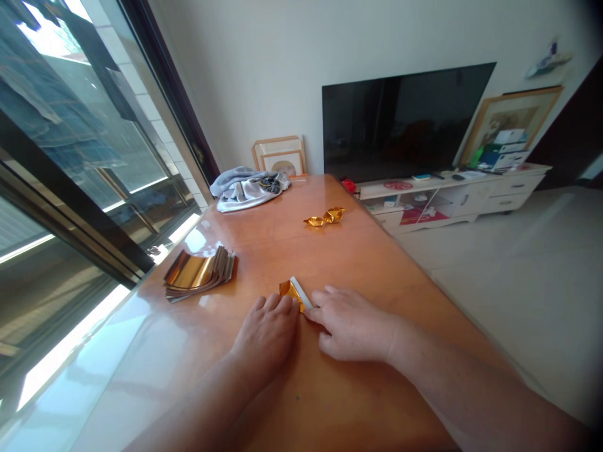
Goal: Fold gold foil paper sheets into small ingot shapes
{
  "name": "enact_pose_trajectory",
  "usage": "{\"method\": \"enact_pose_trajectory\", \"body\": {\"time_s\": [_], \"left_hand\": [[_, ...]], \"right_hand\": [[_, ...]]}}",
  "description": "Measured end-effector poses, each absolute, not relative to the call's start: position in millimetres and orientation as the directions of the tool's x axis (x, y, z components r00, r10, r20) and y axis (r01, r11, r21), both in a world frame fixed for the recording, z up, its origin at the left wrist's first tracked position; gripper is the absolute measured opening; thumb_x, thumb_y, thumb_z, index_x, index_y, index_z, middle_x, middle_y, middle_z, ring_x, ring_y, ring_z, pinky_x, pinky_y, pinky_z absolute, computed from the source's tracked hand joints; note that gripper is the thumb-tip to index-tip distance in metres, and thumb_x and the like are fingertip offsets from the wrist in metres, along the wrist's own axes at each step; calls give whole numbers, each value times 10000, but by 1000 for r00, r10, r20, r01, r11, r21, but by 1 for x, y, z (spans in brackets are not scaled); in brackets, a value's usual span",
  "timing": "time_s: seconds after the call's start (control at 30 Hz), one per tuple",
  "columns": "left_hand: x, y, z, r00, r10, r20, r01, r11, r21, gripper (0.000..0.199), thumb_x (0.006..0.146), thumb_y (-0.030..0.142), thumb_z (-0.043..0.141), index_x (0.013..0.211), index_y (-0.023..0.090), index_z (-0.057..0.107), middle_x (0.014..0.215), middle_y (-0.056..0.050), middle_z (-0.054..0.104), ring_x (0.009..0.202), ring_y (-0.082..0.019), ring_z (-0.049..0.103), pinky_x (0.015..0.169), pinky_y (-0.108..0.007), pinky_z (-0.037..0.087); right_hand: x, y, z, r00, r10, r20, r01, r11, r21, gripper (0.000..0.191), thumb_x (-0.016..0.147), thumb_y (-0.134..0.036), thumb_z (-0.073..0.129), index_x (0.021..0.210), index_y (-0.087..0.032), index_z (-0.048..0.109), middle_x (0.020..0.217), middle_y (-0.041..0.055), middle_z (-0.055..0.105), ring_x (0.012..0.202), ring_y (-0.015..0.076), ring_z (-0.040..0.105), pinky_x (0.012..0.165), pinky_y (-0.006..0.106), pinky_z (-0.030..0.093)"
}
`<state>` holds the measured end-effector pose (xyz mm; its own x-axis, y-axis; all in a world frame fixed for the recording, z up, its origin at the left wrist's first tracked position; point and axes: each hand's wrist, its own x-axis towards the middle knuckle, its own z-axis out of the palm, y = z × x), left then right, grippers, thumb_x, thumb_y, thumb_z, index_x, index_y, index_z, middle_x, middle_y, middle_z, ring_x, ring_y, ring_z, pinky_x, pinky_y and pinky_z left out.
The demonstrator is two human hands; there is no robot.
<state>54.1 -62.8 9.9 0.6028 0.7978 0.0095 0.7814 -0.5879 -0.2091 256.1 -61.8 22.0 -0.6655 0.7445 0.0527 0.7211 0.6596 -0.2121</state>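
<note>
Resting curled on a gold foil sheet [289,290], my left hand's [268,329] fingers meet my right hand's [351,321] at its pale edge; whether either pinches, I can't tell. This sheet looks part-folded, two gold pieces [334,215] beyond look shaped, and the stack [188,271] at left looks unfolded. Glossy wooden table [377,270], grey cloth [247,191] near its far end, dark television [400,125] past it.
</note>
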Motion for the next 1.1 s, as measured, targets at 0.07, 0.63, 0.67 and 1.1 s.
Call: {"method": "enact_pose_trajectory", "body": {"time_s": [0.07, 0.63, 0.67, 1.1], "left_hand": [[51, -63, 11, 598, 801, 21, 790, -584, -188, 280, 966, 206, 433, 1160, 223, 635, 1037, -91, 614, 936, -261, 527, 805, -404, 385], [28, -50, 11, 592, 798, 111, 802, -597, 20, 280, 984, 290, 449, 1116, 301, 695, 1041, -75, 586, 964, -229, 509, 854, -353, 401], [27, -49, 10, 589, 800, 112, 803, -596, 30, 284, 986, 296, 445, 1108, 303, 702, 1027, -75, 585, 959, -228, 508, 852, -351, 400], [7, -36, -3, 566, 816, 117, 810, -577, 107, 372, 983, 320, 428, 1229, 435, 681, 931, -62, 588, 882, -218, 534, 813, -355, 396]], "right_hand": [[257, -62, 21, -669, 742, 55, 717, 662, -218, 356, 823, -270, 555, 1123, -196, 731, 1189, 124, 643, 1041, 278, 561, 915, 399, 447], [235, -47, 1, -702, 693, 164, 689, 719, -91, 248, 928, -201, 481, 955, -142, 720, 1012, 118, 658, 977, 228, 545, 921, 366, 433], [234, -47, 0, -704, 694, 153, 689, 719, -93, 233, 923, -197, 489, 943, -145, 715, 991, 113, 660, 953, 222, 550, 898, 358, 437], [224, -58, 3, -688, 723, 61, 718, 691, -86, 361, 913, -81, 429, 1197, -156, 638, 1130, 125, 647, 1002, 227, 550, 903, 360, 458]]}}
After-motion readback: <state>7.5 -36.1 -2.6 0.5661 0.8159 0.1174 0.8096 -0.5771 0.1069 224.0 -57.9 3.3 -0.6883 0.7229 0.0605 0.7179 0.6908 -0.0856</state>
